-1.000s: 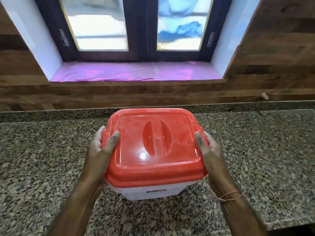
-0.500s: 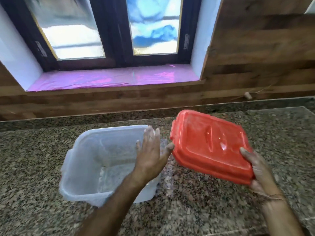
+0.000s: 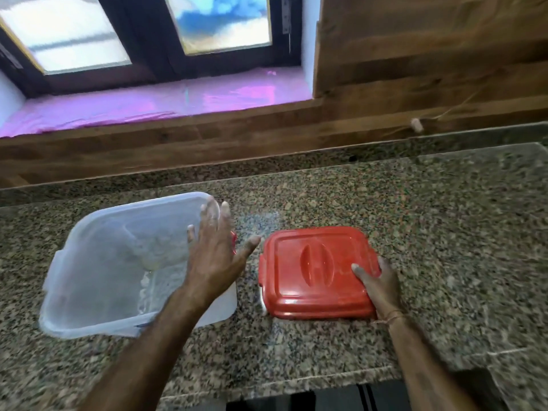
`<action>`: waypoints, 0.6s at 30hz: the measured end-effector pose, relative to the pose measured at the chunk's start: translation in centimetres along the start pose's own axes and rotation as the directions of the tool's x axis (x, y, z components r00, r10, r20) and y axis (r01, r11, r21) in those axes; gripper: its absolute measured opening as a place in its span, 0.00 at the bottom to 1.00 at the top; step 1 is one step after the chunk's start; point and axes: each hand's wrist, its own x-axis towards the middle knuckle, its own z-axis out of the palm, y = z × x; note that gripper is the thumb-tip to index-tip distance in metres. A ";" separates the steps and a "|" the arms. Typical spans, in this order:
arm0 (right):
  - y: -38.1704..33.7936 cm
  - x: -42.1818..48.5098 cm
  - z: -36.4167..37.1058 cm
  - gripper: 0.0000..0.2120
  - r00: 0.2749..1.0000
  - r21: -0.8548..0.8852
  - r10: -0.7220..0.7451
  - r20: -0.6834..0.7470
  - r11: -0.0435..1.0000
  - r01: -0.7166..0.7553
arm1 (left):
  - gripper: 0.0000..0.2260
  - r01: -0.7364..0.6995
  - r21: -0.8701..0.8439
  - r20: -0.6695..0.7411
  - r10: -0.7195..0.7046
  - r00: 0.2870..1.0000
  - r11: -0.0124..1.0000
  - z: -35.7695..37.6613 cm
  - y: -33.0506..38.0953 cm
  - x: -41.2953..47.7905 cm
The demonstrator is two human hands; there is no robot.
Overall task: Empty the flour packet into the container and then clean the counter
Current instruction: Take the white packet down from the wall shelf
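Observation:
A clear plastic container [image 3: 98, 262] stands uncovered on the granite counter [image 3: 430, 232] at the left, with a thin layer of flour on its bottom. My left hand [image 3: 213, 256] hovers over the container's right rim with fingers straight and spread, holding nothing. The red lid [image 3: 308, 271] lies flat on the counter just right of the container. My right hand [image 3: 376, 286] grips the lid's near right corner, thumb on top. No flour packet is in view.
A faint dusting of flour lies on the counter [image 3: 261, 223] between container and lid. A wooden backsplash [image 3: 385, 123] and a window sill with pink film [image 3: 148, 105] run behind. The counter's front edge [image 3: 296, 384] is close to me.
The lid came off the container, travelled right in my right hand and now lies flat on the counter. My left hand let go of it and stays open over the container.

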 end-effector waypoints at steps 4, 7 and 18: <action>0.5 0.0 0.5 0.33 0.997 -0.284 -0.055 -0.061 0.958 0.035 | 0.46 0.022 0.004 0.010 -0.023 1.000 1.000 0.0 0.2 0.0; 0.5 -0.3 1.1 0.31 0.991 -0.403 -0.086 -0.101 0.914 0.038 | 0.45 0.026 0.013 0.017 -0.026 1.000 1.000 0.1 0.3 -0.1; -2.2 -3.1 3.5 0.29 0.959 -0.450 -0.235 -0.159 0.882 0.141 | 0.41 0.026 -0.045 0.037 -0.024 0.999 0.999 -0.5 0.7 -0.2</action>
